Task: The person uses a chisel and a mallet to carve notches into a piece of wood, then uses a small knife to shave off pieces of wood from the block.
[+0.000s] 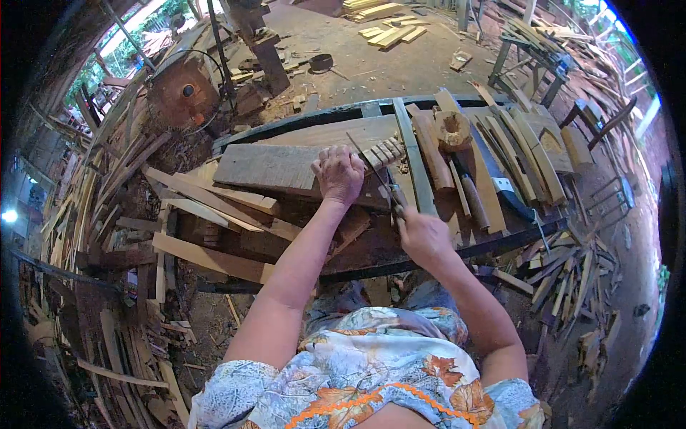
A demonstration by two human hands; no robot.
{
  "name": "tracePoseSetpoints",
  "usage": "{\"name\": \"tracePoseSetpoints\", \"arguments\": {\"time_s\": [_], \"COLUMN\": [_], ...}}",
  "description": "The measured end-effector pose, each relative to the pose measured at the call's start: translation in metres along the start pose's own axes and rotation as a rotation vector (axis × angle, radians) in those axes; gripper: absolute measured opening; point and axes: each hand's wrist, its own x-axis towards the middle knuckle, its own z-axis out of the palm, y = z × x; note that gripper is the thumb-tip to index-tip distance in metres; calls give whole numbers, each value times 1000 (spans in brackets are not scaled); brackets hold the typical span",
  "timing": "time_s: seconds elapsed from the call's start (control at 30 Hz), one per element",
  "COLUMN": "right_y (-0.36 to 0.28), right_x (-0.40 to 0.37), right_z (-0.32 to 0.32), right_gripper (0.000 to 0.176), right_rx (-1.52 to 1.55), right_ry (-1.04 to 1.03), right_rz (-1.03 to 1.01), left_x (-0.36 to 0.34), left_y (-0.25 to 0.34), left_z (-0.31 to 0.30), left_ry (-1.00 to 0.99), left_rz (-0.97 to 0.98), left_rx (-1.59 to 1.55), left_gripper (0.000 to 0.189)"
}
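My left hand (338,174) is curled at the right end of a thick grey plank (268,166), its fingers closed round the near end of a short notched wooden piece (384,151). In my right hand (426,239) is the handle of a narrow, dark, long-bladed tool (372,169), its exact kind unclear. The blade slants up and left across the notched piece, right beside my left fingers. Wood shavings lie to the right of the notched piece.
Right on the bench lie a dark straight bar (414,154), a hollowed wooden block (453,131), a mallet-like handle (473,202) and a handsaw (506,187). A large circular blade (184,93) stands at back left. Scrap wood piles (568,275) surround the bench.
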Motion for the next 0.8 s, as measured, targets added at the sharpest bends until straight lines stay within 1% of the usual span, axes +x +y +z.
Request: {"name": "tracePoseSetpoints", "arguments": {"time_s": [0.07,0.13,0.2,0.27,0.33,0.4,0.47,0.5,0.57,0.6,0.67,0.73,0.77,0.8], "right_y": [-3,-9,-10,-4,-1,13,15,16,14,12,2,-4,-7,-10], "right_x": [39,66,69,49,11,-32,-52,-58,-38,-21,22,58,64,68], "right_z": [18,27,29,27,11,12,2,0,3,4,12,27,27,28], "right_gripper": [16,16,15,17,19,21,20,20,20,20,17,14,14,13], "right_rx": [-7,-17,-26,20,34,11,21,33,31,27,28,29,32,18], "right_ry": [92,121,147,158,18,9,-31,-63,-22,20,41,177,183,159], "right_rz": [-90,-64,-39,-82,36,49,74,100,72,37,-9,-103,-102,-56], "left_x": [0,-1,-1,-1,-1,0,0,0,0,0,-1,-1,1,0], "left_y": [1,1,-1,-2,-1,2,0,-1,0,-1,-3,-3,-1,0], "left_z": [-2,-3,0,3,2,-2,1,2,3,3,2,2,2,1], "left_ry": [-4,5,5,-5,5,-10,-25,0,30,28,30,7,9,13], "left_rz": [2,16,11,4,0,-9,-13,2,25,29,40,38,45,34], "left_rx": [-5,13,25,32,24,30,40,45,47,34,26,21,23,46], "left_gripper": [18,17,17,16,17,18,18,18,17,17,17,18,18,18]}}
